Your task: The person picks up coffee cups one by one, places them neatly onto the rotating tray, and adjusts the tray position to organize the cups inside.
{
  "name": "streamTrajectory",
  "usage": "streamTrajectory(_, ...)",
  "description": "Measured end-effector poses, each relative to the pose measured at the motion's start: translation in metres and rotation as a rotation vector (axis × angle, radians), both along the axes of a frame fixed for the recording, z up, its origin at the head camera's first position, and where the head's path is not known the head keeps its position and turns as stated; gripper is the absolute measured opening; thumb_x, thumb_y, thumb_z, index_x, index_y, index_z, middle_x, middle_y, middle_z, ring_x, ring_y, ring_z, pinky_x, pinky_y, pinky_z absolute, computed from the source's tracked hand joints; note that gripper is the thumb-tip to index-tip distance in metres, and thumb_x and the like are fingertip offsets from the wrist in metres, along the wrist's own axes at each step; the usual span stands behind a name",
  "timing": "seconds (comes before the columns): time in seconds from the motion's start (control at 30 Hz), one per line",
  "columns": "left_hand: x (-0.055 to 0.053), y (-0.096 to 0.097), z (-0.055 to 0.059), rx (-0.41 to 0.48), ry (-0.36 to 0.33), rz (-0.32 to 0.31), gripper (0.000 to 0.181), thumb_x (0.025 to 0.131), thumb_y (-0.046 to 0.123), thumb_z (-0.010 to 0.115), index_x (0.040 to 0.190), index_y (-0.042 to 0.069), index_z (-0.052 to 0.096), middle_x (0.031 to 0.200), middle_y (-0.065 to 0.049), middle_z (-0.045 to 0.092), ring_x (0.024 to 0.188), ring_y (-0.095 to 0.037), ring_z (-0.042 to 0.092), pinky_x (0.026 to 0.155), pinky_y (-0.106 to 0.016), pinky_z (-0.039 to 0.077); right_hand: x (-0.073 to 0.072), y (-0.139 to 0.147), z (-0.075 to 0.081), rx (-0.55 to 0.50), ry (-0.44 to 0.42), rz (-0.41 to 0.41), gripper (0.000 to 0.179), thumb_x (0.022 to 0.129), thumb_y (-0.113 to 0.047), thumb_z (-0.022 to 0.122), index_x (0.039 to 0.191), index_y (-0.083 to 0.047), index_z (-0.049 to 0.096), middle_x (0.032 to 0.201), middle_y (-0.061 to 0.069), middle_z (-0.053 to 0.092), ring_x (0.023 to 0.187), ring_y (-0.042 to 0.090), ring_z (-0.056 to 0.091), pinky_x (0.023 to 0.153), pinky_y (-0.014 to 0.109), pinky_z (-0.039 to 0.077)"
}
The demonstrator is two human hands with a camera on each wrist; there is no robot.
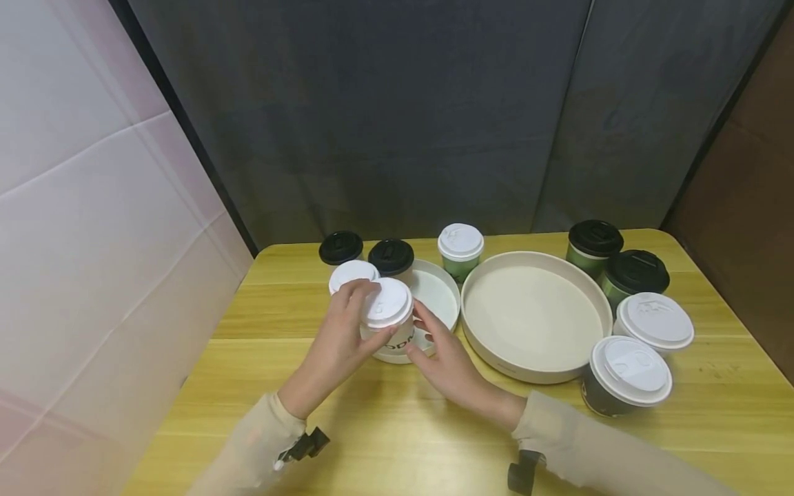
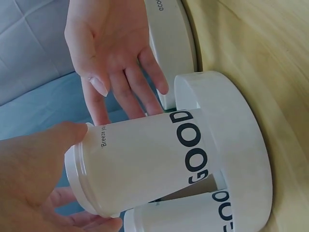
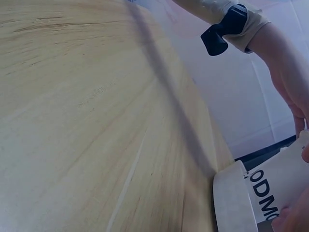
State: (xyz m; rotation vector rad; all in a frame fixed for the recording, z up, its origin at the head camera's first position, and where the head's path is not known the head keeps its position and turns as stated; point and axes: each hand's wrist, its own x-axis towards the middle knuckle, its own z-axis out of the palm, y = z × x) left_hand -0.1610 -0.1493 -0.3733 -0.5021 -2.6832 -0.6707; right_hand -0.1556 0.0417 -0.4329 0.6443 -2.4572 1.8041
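Observation:
My left hand (image 1: 338,339) grips a white paper cup (image 2: 145,152) with a white lid (image 1: 387,303) and dark "GOOD" lettering, fingers and thumb around its lid end. The cup's base is inside the small white round tray (image 1: 439,293), overlapping its rim in the left wrist view. On the cup's other side, my right hand (image 1: 449,365) has its fingers spread and relaxed, fingertips right at the cup wall. Close beside the held cup is another white-lidded cup (image 1: 351,273). Behind them is a cup with a black lid (image 1: 391,257), and a second black-lidded cup (image 1: 341,247) stands farther left.
A large cream round tray (image 1: 536,313) sits right of the small one. Behind them stands a green cup with white lid (image 1: 461,249). Along the large tray's right side are two black-lidded green cups (image 1: 635,273) and two white-lidded cups (image 1: 631,372). A dark partition (image 1: 397,124) rises behind the table.

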Motion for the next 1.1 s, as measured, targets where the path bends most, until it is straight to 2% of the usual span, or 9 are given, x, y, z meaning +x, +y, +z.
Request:
streamTrajectory(0.5,0.000,0.004,-0.011,-0.033,0.035,0.022,0.064,0.079,0.035,0.083,0.129,0.008,0.055,0.141,-0.015,0.052,0.121,-0.034,0.046,0.097,-0.045,0.053,-0.002,0.002,-0.010,0.015,-0.008,-0.017,0.074,0.092,-0.010,0.063,0.157,-0.022,0.028,0.153,0.006,0.046,0.134,0.027,0.052,0.109,0.051,0.044)
streamTrajectory(0.67,0.000,0.004,-0.013,-0.034,0.029,0.018,0.063,0.080,0.034,0.083,0.129,0.007,0.055,0.141,-0.017,0.051,0.122,-0.035,0.046,0.099,-0.046,0.052,-0.001,0.002,-0.012,0.012,-0.020,-0.019,0.075,0.092,-0.009,0.063,0.156,-0.026,0.028,0.153,0.005,0.046,0.134,0.027,0.053,0.109,0.050,0.045)
streamTrajectory(1.1,-0.001,0.004,-0.018,-0.029,0.010,0.021,0.061,0.080,0.033,0.082,0.128,0.007,0.055,0.144,-0.018,0.048,0.127,-0.037,0.044,0.103,-0.050,0.051,0.000,0.001,-0.016,0.009,-0.026,-0.012,0.075,0.094,-0.010,0.063,0.157,-0.025,0.025,0.156,0.004,0.042,0.135,0.026,0.052,0.112,0.049,0.043)
